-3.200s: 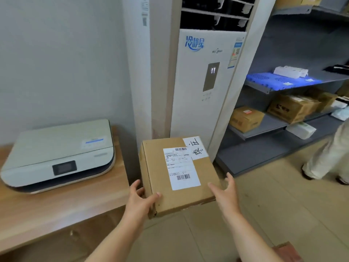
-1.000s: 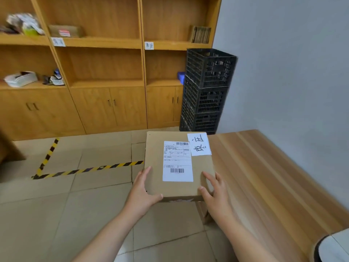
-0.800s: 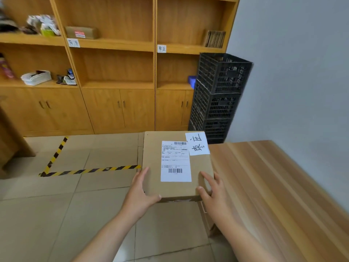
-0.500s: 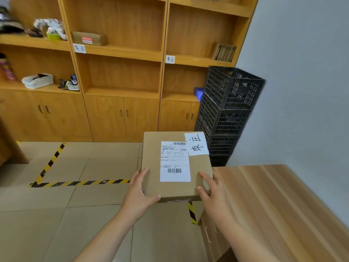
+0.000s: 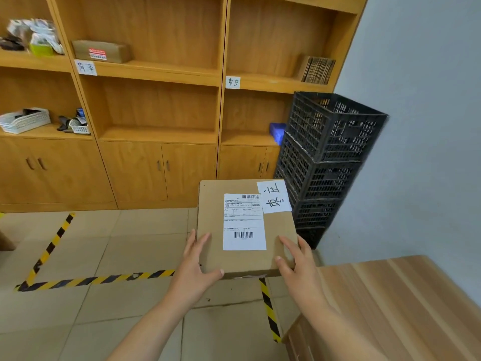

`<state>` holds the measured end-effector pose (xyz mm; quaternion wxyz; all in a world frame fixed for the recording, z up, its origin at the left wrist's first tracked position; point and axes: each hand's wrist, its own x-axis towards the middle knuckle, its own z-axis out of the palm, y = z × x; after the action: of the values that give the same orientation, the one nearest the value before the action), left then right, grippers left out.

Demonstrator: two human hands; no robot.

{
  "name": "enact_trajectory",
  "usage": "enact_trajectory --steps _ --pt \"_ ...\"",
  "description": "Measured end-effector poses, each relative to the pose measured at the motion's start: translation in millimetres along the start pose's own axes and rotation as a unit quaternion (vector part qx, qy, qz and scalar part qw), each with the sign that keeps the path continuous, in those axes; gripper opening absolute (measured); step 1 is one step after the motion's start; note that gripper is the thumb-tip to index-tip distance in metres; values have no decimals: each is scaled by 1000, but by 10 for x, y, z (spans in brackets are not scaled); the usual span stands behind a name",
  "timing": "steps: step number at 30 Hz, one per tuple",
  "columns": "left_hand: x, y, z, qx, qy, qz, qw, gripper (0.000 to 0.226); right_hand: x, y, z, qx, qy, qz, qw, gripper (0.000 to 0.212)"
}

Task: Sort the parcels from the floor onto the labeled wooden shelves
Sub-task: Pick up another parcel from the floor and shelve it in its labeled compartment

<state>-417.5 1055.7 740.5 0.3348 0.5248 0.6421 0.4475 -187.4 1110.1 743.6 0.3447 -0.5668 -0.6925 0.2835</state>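
Note:
I hold a flat brown cardboard parcel (image 5: 213, 222) in front of me, level, with a white shipping label and a handwritten paper tag on top. My left hand (image 5: 196, 267) grips its near left corner and my right hand (image 5: 295, 261) its near right corner. Ahead stand the wooden shelves (image 5: 156, 71). One handwritten label (image 5: 233, 82) marks the right bay's shelf edge and another label (image 5: 86, 67) marks the middle bay. A small brown box (image 5: 101, 51) lies on the middle bay's upper shelf.
A stack of black plastic crates (image 5: 328, 155) stands against the wall right of the shelves. A wooden table (image 5: 390, 303) fills the lower right. Yellow-black tape (image 5: 86, 280) lines the tiled floor. White baskets (image 5: 24, 121) and clutter sit on the left shelves.
I have turned from the air conditioner and grey racks towards the wooden shelves, which are nearer now. The parcel stays in both hands as before.

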Motion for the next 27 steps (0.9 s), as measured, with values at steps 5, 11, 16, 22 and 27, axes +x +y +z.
enact_trajectory --steps 5,11,16,22,27 --pt "686 -6 194 15 13 -10 1000 86 772 232 63 2 -7 -11 1000 45" --pt "1582 211 460 26 52 -16 998 85 1839 426 -31 2 -38 -37 999 45" --pt "2276 396 651 40 85 -7 996 83 2693 532 -133 -2 -58 -63 996 45" --pt "2891 399 755 44 105 -17 993 82 3409 642 -70 -8 -86 -75 993 46" --pt "3490 338 749 45 108 -15 993 82 4002 689 83 -7 -82 -72 994 46"
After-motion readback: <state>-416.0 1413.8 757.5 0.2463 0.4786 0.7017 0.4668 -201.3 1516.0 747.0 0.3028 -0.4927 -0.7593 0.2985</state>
